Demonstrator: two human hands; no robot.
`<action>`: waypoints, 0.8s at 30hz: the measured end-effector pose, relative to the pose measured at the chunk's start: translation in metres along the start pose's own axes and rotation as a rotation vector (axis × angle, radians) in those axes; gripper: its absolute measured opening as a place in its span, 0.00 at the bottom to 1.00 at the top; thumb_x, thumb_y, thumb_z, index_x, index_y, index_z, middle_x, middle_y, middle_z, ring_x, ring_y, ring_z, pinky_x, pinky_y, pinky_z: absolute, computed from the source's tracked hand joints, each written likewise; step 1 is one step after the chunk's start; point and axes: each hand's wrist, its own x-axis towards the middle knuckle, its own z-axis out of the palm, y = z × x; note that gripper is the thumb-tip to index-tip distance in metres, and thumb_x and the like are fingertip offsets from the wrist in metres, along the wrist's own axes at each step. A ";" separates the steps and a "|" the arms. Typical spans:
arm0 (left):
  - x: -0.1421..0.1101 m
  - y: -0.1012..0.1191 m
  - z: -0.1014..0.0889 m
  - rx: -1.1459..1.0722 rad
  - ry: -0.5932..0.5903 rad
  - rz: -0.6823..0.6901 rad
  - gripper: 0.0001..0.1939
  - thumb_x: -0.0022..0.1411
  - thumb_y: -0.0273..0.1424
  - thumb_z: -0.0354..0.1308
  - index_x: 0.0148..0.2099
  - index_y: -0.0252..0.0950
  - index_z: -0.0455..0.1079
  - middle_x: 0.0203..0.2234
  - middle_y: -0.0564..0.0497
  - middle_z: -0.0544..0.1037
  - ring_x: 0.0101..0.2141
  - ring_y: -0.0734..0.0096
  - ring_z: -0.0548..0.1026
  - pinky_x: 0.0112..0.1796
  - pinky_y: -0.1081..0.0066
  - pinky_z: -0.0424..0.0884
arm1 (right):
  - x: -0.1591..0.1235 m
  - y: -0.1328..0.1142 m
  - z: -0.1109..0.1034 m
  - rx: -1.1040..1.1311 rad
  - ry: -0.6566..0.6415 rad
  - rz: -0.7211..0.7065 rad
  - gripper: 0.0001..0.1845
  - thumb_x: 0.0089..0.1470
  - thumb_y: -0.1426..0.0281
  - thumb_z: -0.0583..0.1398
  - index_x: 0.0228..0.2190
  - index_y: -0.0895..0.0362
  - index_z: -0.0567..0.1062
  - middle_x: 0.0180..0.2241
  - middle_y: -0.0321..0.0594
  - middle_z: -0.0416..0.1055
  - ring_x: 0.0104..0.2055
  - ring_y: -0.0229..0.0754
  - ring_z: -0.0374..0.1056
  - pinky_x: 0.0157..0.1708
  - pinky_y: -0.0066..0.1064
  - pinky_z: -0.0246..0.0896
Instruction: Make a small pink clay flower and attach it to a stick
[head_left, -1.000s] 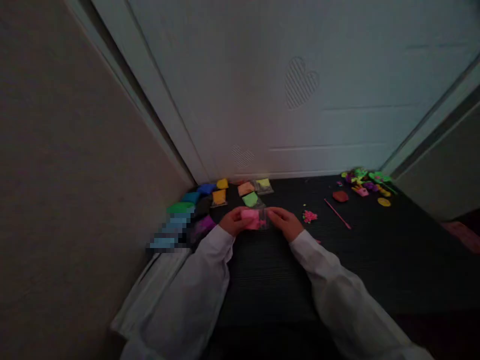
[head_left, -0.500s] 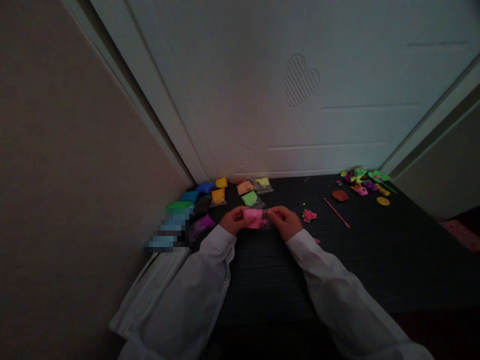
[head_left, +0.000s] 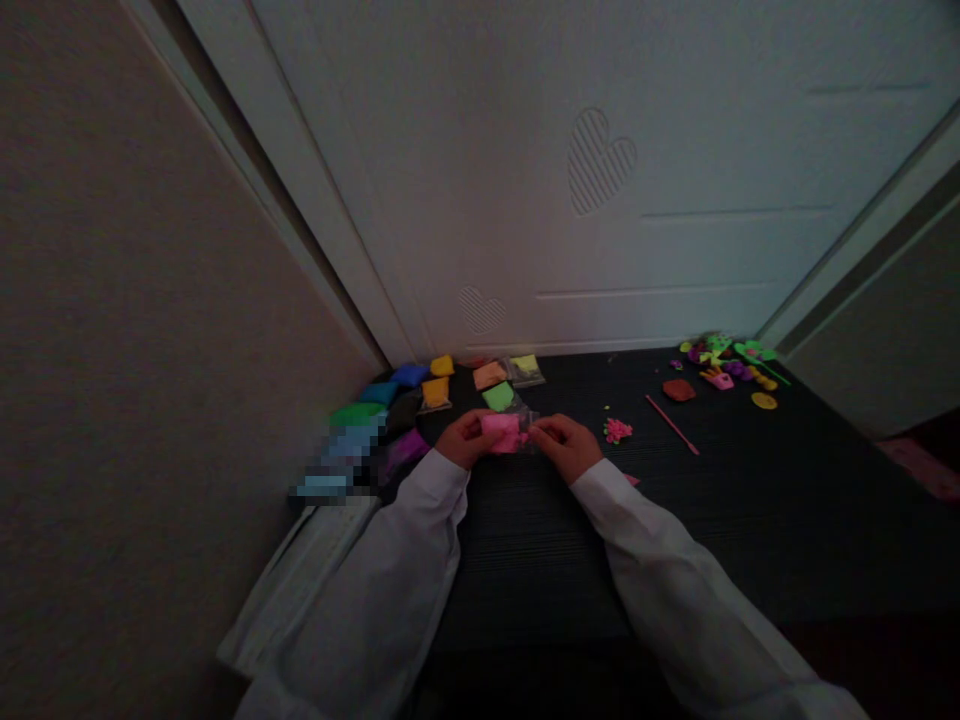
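A clear plastic bag of pink modelling clay [head_left: 501, 434] is held up over the dark table between my hands. My left hand [head_left: 462, 441] grips its left end, thumb across the front. The fingers of my right hand [head_left: 568, 447] are pinched at the clear right end of the bag, where small pink bits show. To the right of that hand lies a cluster of small pink clay pieces with some green [head_left: 618, 431]. Past the cluster a thin pink stick tool [head_left: 673, 425] rests on the table.
Bags of coloured clay, such as green [head_left: 498, 397], orange [head_left: 436, 393] and purple [head_left: 406, 452], line the table's back left. A reddish-brown flat piece [head_left: 679, 390], a yellow disc [head_left: 764, 401] and clay flowers [head_left: 754, 351] lie at the right. A white door [head_left: 487, 200] stands behind.
The fingers of my right hand have shifted slightly along the bag's clear end. The bag and my left hand stay almost where they were.
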 end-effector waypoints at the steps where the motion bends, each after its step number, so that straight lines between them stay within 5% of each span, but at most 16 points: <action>1: 0.001 -0.001 -0.001 -0.009 0.002 0.001 0.08 0.56 0.27 0.48 0.39 0.30 0.62 0.28 0.52 0.69 0.25 0.78 0.68 0.25 0.73 0.68 | 0.000 -0.001 0.000 -0.014 -0.002 -0.013 0.12 0.43 0.62 0.55 0.26 0.57 0.72 0.19 0.32 0.58 0.22 0.33 0.54 0.22 0.24 0.49; 24: -0.001 0.007 0.001 -0.142 0.050 -0.070 0.09 0.56 0.27 0.48 0.40 0.30 0.61 0.28 0.52 0.69 0.25 0.78 0.69 0.24 0.74 0.68 | -0.003 -0.006 -0.002 -0.170 -0.063 -0.124 0.08 0.46 0.67 0.53 0.23 0.57 0.69 0.20 0.32 0.57 0.23 0.32 0.54 0.24 0.24 0.48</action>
